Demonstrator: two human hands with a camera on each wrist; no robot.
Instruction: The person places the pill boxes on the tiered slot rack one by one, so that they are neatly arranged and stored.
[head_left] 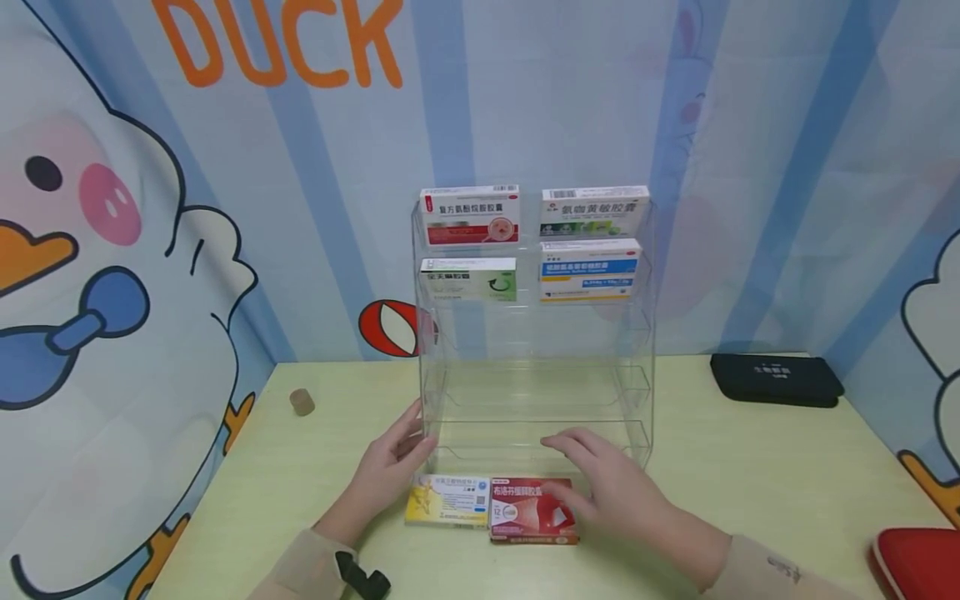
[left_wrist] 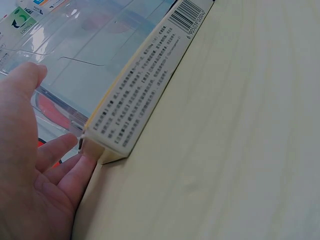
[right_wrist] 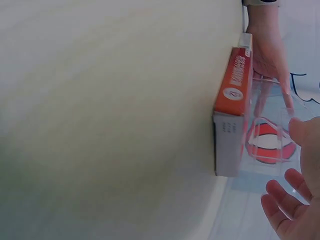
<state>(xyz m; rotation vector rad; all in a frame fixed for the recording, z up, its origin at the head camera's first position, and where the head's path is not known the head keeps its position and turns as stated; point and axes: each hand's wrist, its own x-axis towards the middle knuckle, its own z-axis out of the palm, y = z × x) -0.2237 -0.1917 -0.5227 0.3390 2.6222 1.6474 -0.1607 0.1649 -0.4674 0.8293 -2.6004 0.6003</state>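
A white cartoon duck (head_left: 112, 467) on the blue-striped backdrop (head_left: 480, 108) fills the far left. With the clear plastic tiered rack (head_left: 534, 421) as the clock's centre, a small brown cylinder (head_left: 302, 402) rests at nine o'clock on the pale yellow worktop (head_left: 337, 425). The left hand (head_left: 381, 462), at eight, grasps nothing, its fingers relaxed along the rack's lower left side; whether the fingertips touch the plastic, I cannot tell. A yellow-and-white cardboard box (head_left: 447, 501) sits at seven. In the rack, a green-and-white box (head_left: 468, 281) is at ten, a red-and-white box (head_left: 470, 217) at eleven. A red cardboard box (head_left: 517, 517) sits at six, just beside the yellow-and-white one. Back in the rack, a white box with a green band (head_left: 595, 212) is at one, a blue-and-white box (head_left: 588, 271) at two. The right hand (head_left: 618, 487), at five, is released, fingers loosely extended, near the red box but apart from it. A black case (head_left: 776, 381) lies at three, a red case (head_left: 922, 562) at four.
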